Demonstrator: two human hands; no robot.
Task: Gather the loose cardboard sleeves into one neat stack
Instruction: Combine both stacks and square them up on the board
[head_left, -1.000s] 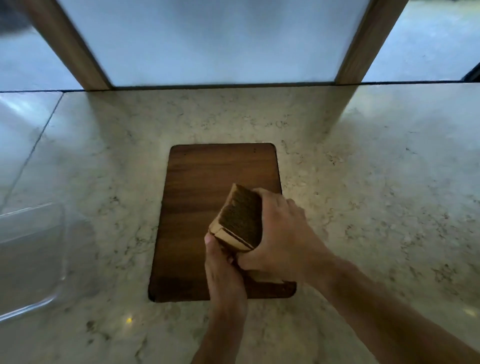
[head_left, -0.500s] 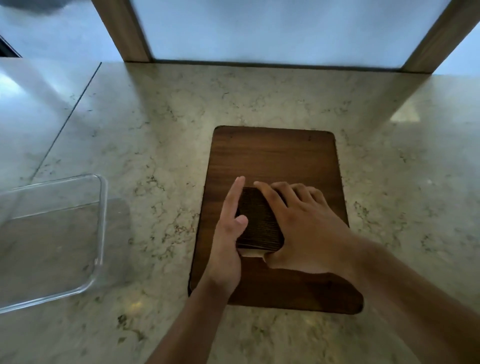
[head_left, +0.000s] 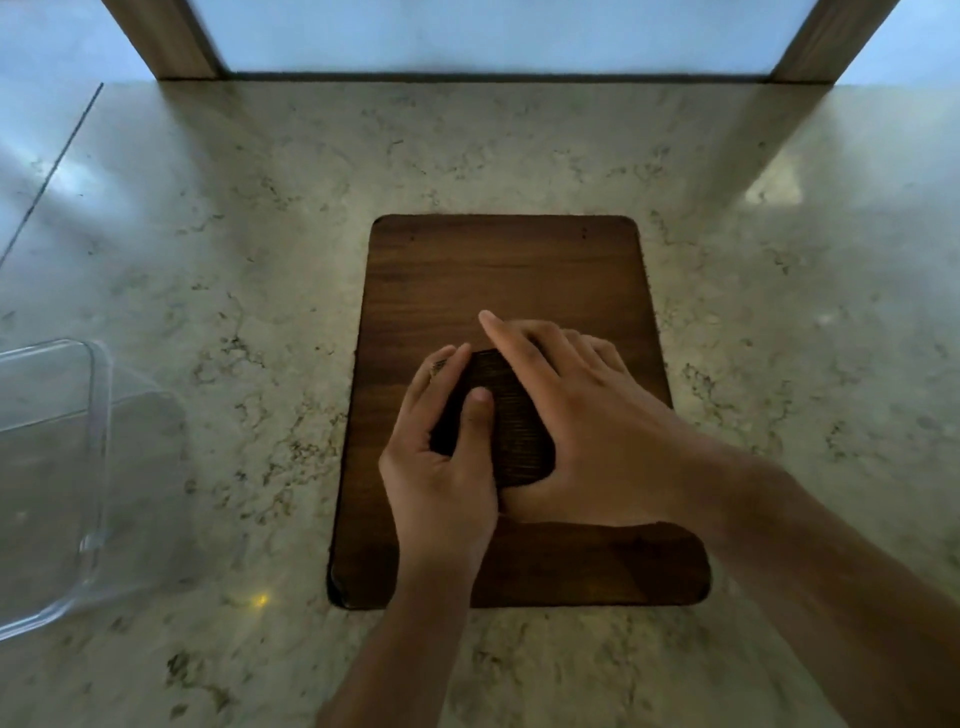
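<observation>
A dark brown stack of cardboard sleeves (head_left: 511, 421) lies flat on the wooden board (head_left: 498, 270) in the middle of the stone counter. My left hand (head_left: 441, 467) cups the stack's left edge, fingers along its side and thumb resting on top. My right hand (head_left: 576, 415) lies over the stack's right side, fingers spread past its far edge and palm against its near right edge. Most of the stack's edges are hidden under the two hands, so its alignment is hard to judge.
A clear plastic container (head_left: 78, 467) stands on the counter at the left. A window with wooden frame posts (head_left: 166, 41) runs along the counter's far edge. Bare marble counter (head_left: 805, 312) lies right of the board.
One second ago both hands held the stack tilted above the board. It now lies flat on the board, and my left hand has closed in around its left edge with the thumb on top.
</observation>
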